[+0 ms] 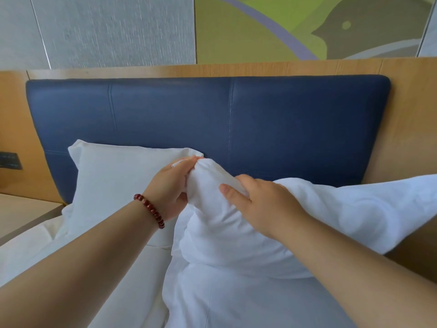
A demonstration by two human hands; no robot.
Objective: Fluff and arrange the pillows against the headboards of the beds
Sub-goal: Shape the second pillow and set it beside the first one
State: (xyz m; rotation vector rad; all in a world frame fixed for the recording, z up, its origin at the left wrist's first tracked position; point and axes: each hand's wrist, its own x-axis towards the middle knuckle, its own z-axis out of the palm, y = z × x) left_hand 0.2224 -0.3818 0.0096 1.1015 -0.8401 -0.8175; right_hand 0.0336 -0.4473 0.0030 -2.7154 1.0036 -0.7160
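From the head camera, the blue padded headboard (208, 124) fills the middle of the view, set in a wooden surround (406, 119) with a green and grey wall panel (295, 27) above it. Everything below is placed against that headboard.

At the foot of the headboard, toward its left end, a white pillow (113, 176) leans upright against the padding, its top edge touching the blue surface. In front of the headboard's centre and right, a second white pillow (319, 218) is held up off the bed, its left corner raised and bunched into a peak just short of the padding.

The left hand (170, 188), with a dark red bead bracelet (151, 210) at the wrist, is closed around that bunched corner, thumb and fingers pinching the cloth. The right hand (262, 200) lies over the same pillow just right of the peak, fingers curled into the fabric and the thumb stretched along it; how firmly it grips is hard to judge, since the fingertips are sunk in the folds.

Below the headboard the white bedding (224, 299) lies rumpled. Left of the headboard, a dark switch plate (9, 160) sits on the wood.
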